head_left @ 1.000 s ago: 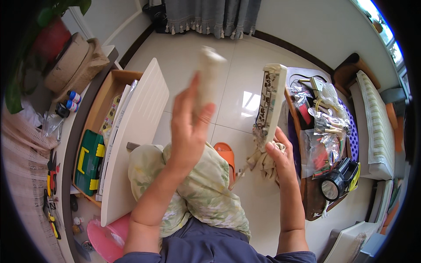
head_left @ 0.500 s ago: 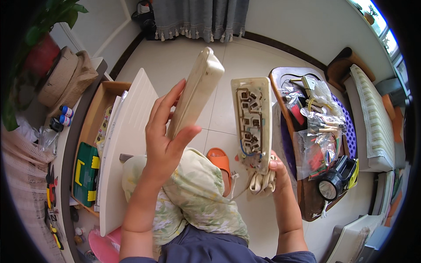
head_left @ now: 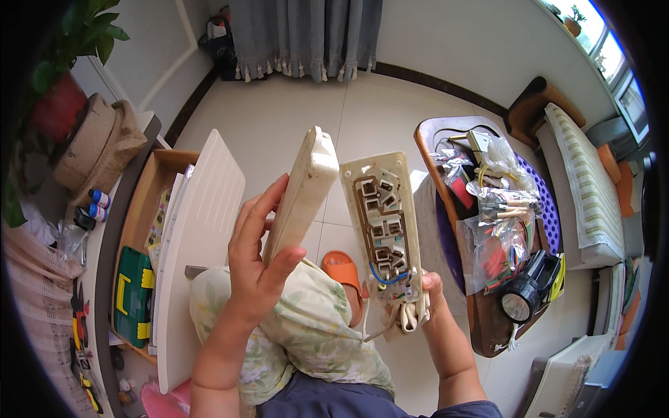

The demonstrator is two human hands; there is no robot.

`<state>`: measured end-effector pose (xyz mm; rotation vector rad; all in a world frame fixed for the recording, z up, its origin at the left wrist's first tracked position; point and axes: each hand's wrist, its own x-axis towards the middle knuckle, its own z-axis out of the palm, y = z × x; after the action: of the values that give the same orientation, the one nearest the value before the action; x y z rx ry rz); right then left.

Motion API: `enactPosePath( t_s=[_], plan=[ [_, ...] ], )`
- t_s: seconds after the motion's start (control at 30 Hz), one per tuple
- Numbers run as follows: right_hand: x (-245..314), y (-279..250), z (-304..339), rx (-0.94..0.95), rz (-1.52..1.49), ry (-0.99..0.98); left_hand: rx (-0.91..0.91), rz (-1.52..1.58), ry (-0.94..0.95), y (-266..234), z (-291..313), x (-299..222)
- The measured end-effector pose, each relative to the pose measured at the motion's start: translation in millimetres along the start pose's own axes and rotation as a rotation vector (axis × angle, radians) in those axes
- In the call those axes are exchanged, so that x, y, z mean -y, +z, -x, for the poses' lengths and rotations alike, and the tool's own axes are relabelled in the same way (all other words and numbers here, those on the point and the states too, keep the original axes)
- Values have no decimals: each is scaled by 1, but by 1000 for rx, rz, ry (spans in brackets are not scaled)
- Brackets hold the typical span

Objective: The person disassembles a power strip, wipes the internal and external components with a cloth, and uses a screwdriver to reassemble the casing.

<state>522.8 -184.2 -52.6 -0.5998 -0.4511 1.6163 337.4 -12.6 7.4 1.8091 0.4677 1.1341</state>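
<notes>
Hands hold the two halves of an opened power strip apart at the middle of the frame, each turned so its inner side can be looked at. At the far left edge a green toolbox (head_left: 134,296) sits in a wooden tray, with a white ribbed panel (head_left: 198,237) leaning just beside it. Right of that, the left hand (head_left: 256,261) grasps the cream cover (head_left: 303,191) by its lower end, thumb across the front and fingers behind, holding it upright and edge-on, clear of the other half. Just right of centre, the right hand (head_left: 425,296) is closed around the bottom of the power strip base (head_left: 382,223) together with its bundled white cord (head_left: 411,317); the base faces the camera, its brass contacts and blue wire exposed. An orange slipper (head_left: 343,268) lies on the tiled floor below, between the hands. At the right, a low wooden desk (head_left: 426,143) carries plastic bags of small parts (head_left: 498,230) and a black torch (head_left: 526,296), kept near the right hand.
</notes>
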Motion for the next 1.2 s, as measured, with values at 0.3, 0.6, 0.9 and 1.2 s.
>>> enactPosePath(
  t_s=[0.3, 0.6, 0.9, 1.2],
  plan=[
    [2, 4, 4, -17, -173, 103, 18, 24, -49, 2, 5, -1],
    [-6, -4, -4, 38, -160, 74, 28, 103, -116, 2, 7, 1],
    [-14, -15, -5, 118, -174, 106, 58, 178, -196, 3, 12, 2],
    [12, 34, -6, -195, 440, -137, -10, 687, -576, 13, 20, 7]
  ],
)
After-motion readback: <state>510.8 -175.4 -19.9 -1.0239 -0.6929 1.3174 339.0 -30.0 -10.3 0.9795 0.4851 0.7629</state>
